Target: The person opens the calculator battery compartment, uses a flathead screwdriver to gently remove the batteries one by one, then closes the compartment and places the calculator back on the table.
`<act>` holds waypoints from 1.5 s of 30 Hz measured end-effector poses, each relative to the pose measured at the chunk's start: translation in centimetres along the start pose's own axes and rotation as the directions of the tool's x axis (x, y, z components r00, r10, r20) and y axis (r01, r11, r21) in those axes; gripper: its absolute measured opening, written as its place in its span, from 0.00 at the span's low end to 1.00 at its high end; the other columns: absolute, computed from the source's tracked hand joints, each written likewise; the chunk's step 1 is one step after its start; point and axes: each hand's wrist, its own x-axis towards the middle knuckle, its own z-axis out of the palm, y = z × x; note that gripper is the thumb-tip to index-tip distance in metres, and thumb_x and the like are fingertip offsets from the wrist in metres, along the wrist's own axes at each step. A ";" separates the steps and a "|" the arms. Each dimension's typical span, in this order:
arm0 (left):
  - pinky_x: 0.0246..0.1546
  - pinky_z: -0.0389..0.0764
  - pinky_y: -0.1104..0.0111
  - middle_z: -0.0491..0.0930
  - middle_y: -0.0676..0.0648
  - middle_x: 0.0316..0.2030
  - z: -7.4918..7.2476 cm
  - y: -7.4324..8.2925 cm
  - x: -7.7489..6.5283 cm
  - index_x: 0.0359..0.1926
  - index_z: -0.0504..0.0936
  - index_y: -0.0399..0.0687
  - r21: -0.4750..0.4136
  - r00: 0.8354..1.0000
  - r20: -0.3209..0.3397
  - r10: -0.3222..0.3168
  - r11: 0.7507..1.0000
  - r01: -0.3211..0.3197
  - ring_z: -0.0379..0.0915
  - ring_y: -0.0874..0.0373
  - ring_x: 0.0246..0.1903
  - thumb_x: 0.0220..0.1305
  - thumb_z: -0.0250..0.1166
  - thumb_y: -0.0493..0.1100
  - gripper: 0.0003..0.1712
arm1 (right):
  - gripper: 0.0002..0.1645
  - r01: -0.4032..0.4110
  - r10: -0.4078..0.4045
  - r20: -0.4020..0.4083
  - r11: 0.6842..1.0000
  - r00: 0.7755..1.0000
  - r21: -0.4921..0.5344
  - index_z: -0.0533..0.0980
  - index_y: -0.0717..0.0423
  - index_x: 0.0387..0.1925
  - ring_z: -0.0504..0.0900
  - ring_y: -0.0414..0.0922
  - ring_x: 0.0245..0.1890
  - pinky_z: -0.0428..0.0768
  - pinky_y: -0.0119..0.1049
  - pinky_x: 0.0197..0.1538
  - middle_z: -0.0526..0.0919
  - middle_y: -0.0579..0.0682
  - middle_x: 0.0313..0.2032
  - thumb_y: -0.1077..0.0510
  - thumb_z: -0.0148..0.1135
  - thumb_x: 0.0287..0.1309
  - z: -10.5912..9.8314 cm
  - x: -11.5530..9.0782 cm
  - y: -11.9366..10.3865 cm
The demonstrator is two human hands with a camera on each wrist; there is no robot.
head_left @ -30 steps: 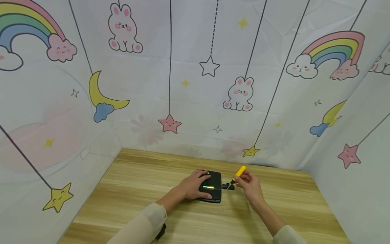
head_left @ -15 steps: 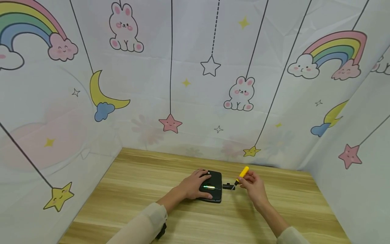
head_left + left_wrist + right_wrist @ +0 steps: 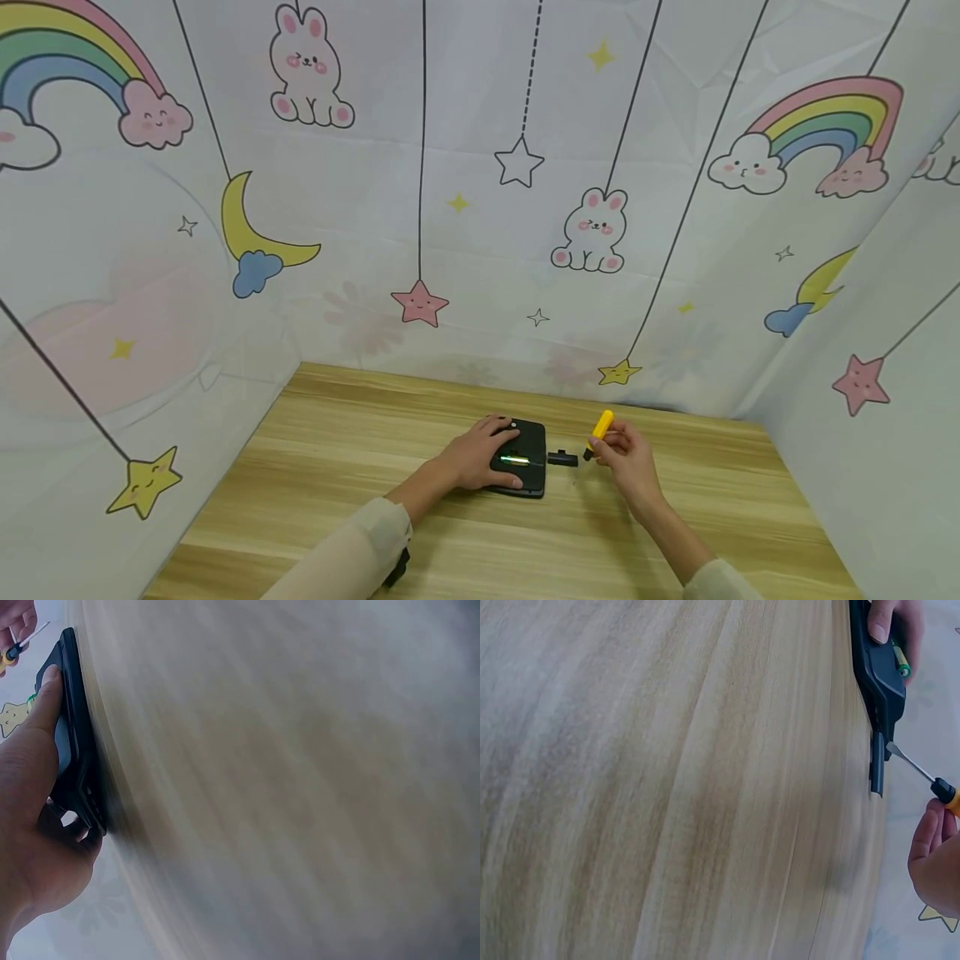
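A black flat device lies on the table, a green battery showing in its open slot. My left hand holds it down, thumb on the near part of its top and fingers spread toward the far edge. Just right of the device is a small black cover-like piece. My right hand pinches a screwdriver by its yellow handle, shaft slanting down and left. In the right wrist view the metal tip appears close beside the small piece; whether they touch I cannot tell.
The wood-grain table reaches back to a white cloth wall printed with rabbits, stars and rainbows. Similar cloth panels stand at left and right. A dark object shows beside the left sleeve.
My right hand has moved a little to the right with the screwdriver, whose tip was over the small black piece before. The left hand and the device stay put.
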 end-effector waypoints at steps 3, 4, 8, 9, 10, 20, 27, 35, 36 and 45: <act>0.70 0.72 0.47 0.54 0.51 0.83 0.0 0.0 0.0 0.83 0.63 0.60 0.002 1.000 -0.002 0.001 1.000 -0.001 0.47 0.49 0.82 0.64 0.65 0.77 0.54 | 0.23 -0.006 0.006 0.002 1.000 1.000 -0.008 0.73 0.65 0.61 0.86 0.42 0.40 0.86 0.32 0.45 0.84 0.62 0.47 0.60 0.69 0.72 -0.1 0.0 0.2; 0.70 0.72 0.47 0.54 0.51 0.83 0.0 0.0 0.0 0.83 0.62 0.60 0.002 1.000 -0.001 0.001 1.000 -0.001 0.47 0.49 0.82 0.64 0.65 0.78 0.54 | 0.23 -0.008 0.008 0.004 1.000 1.000 -0.009 0.73 0.65 0.62 0.86 0.42 0.40 0.86 0.32 0.45 0.84 0.61 0.47 0.60 0.69 0.73 -0.1 0.0 0.2; 0.71 0.71 0.47 0.54 0.51 0.83 0.0 0.0 0.0 0.83 0.62 0.59 -0.003 1.000 0.003 0.002 1.000 -0.002 0.46 0.50 0.82 0.65 0.65 0.77 0.54 | 0.24 -0.003 0.003 0.006 1.000 1.000 -0.014 0.72 0.66 0.63 0.85 0.42 0.41 0.87 0.33 0.46 0.85 0.61 0.48 0.60 0.68 0.73 -0.3 0.0 0.5; 0.71 0.71 0.47 0.54 0.51 0.83 -0.1 0.0 -0.1 0.83 0.62 0.60 -0.004 1.000 0.005 0.002 1.000 -0.002 0.46 0.50 0.82 0.65 0.65 0.77 0.54 | 0.25 0.001 0.000 0.005 1.000 1.000 -0.020 0.72 0.66 0.63 0.85 0.42 0.41 0.87 0.33 0.46 0.85 0.60 0.47 0.60 0.68 0.73 -0.3 0.0 0.6; 0.71 0.71 0.47 0.54 0.51 0.83 -0.1 0.0 -0.1 0.83 0.62 0.60 -0.005 1.000 0.006 0.002 1.000 -0.002 0.46 0.50 0.82 0.65 0.65 0.77 0.54 | 0.25 0.006 -0.005 0.003 1.000 1.000 -0.029 0.73 0.66 0.64 0.85 0.42 0.41 0.87 0.34 0.46 0.85 0.60 0.47 0.59 0.68 0.73 -0.4 0.0 0.7; 0.71 0.71 0.48 0.54 0.51 0.83 -0.1 -0.1 -0.1 0.83 0.62 0.60 -0.010 1.000 0.003 0.000 1.000 0.000 0.46 0.49 0.82 0.64 0.65 0.77 0.54 | 0.23 0.014 -0.021 -0.047 0.990 0.999 -0.144 0.78 0.65 0.62 0.85 0.43 0.38 0.89 0.42 0.46 0.85 0.60 0.44 0.58 0.69 0.72 -0.6 0.1 1.3; 0.71 0.71 0.47 0.54 0.51 0.83 -0.1 0.0 -0.1 0.83 0.62 0.59 -0.010 1.000 0.002 -0.001 1.000 0.001 0.46 0.49 0.82 0.64 0.65 0.78 0.55 | 0.24 0.023 -0.041 -0.086 0.979 0.995 -0.202 0.80 0.65 0.62 0.84 0.40 0.37 0.86 0.31 0.41 0.87 0.58 0.44 0.55 0.70 0.72 -1.4 0.4 2.0; 0.71 0.70 0.47 0.54 0.51 0.83 -0.1 0.0 -0.1 0.83 0.62 0.59 -0.005 1.000 0.005 0.000 1.000 0.000 0.46 0.49 0.82 0.64 0.65 0.78 0.55 | 0.21 0.021 -0.036 -0.076 0.983 0.996 -0.184 0.82 0.66 0.59 0.85 0.38 0.39 0.85 0.29 0.40 0.87 0.59 0.44 0.56 0.70 0.72 -1.8 0.4 2.5; 0.71 0.70 0.47 0.54 0.51 0.83 -0.1 0.0 -0.1 0.83 0.62 0.59 -0.004 1.000 0.004 0.000 1.000 0.000 0.46 0.49 0.82 0.64 0.65 0.78 0.55 | 0.21 0.023 -0.038 -0.079 0.983 0.996 -0.184 0.83 0.67 0.59 0.85 0.38 0.38 0.85 0.29 0.40 0.87 0.59 0.44 0.57 0.70 0.72 -1.8 0.3 2.5; 0.71 0.71 0.47 0.54 0.50 0.83 -0.1 0.0 -0.1 0.83 0.62 0.59 -0.010 1.000 0.002 0.003 1.000 -0.003 0.46 0.48 0.82 0.64 0.65 0.77 0.55 | 0.18 0.023 -0.044 -0.099 0.978 0.994 -0.206 0.85 0.68 0.52 0.85 0.38 0.35 0.84 0.29 0.36 0.90 0.58 0.40 0.59 0.74 0.68 -1.9 0.4 3.1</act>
